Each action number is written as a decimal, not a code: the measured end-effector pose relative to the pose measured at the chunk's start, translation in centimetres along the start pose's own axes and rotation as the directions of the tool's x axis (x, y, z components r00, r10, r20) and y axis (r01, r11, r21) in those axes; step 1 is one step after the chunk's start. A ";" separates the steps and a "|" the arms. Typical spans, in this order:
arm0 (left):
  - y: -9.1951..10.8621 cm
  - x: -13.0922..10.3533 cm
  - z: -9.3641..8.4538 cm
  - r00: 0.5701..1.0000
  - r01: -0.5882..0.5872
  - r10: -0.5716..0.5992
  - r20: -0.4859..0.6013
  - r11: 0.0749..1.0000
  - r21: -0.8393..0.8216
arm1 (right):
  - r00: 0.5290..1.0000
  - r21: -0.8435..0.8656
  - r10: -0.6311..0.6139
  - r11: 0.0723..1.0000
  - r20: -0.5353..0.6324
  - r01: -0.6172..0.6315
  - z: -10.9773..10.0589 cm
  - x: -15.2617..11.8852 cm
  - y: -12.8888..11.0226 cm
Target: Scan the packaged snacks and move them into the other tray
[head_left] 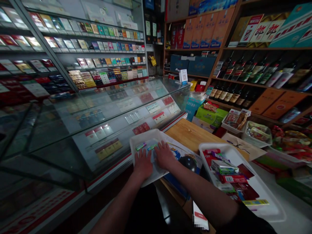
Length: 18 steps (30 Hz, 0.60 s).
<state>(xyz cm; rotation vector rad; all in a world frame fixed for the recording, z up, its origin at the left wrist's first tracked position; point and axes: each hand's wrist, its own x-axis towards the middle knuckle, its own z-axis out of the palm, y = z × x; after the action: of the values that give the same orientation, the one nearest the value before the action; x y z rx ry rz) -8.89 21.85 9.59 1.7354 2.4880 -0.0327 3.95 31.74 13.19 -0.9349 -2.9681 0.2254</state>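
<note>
Just beyond the loosely spread fingers (143, 155), 2 small packs (140, 147), perhaps touched, in a tray (144, 137).

The left hand (143, 165) and right hand (165, 156) reach, fingers spread, into a white plastic tray (157, 175) — two small green packs (140, 146) near them — between a glass display case (110, 172) and a fuller white bin (273, 213).

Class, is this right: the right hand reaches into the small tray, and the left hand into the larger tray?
Not quite: the left hand also reaches into the small tray, beside the right hand, as the head view shows.
</note>
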 end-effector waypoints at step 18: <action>-0.3 4.0 1.2 0.998 0.023 -0.012 0.059 0.982 -0.190 | 0.992 -0.024 0.012 1.000 0.129 -0.009 5.0 6.1 -0.2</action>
<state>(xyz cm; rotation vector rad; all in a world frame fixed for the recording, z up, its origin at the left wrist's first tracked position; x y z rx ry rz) -10.39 25.37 7.95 1.6132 2.3774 0.1473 -1.52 34.39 8.17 -0.9746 -3.0905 0.2612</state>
